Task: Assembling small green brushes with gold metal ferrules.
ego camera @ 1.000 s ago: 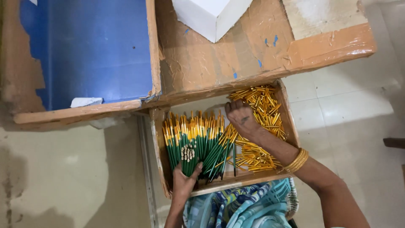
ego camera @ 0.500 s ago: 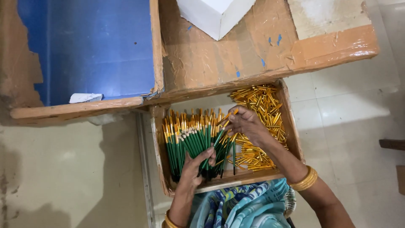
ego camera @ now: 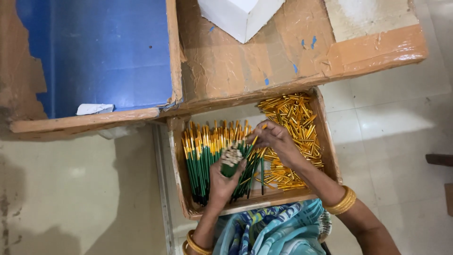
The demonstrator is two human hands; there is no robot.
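A: Left hand (ego camera: 225,175)?

B: Clenched round a small bundle of green sticks (ego camera: 231,160), ends pointing up at the camera, held over the near-middle of the wooden tray (ego camera: 178,156).

A: Right hand (ego camera: 276,139)?

B: Fingers pinched on one thin gold-tipped stick (ego camera: 255,140), right beside the bundle. The hand sits over the seam between the two piles.

A: What's in the tray?

B: Left half: row of green sticks with gold tips (ego camera: 203,156), lying side by side, tips toward the far edge. Right half: loose heap of gold tubes (ego camera: 292,118), jumbled, running up to the tray's far right corner.

A: Wrists?

B: Gold bangles (ego camera: 342,202) on the right wrist, another gold bangle (ego camera: 196,244) on the left, near the bottom edge.

A: Around it?

B: Blue patterned cloth (ego camera: 271,231) on the lap, touching the tray's near edge. Beyond the tray's far edge, a cardboard-covered bench (ego camera: 245,71) taped brown, a white box (ego camera: 238,16) at its far edge, and a blue panel (ego camera: 108,52) on its left part. Pale tiled floor (ego camera: 401,123) to the right.
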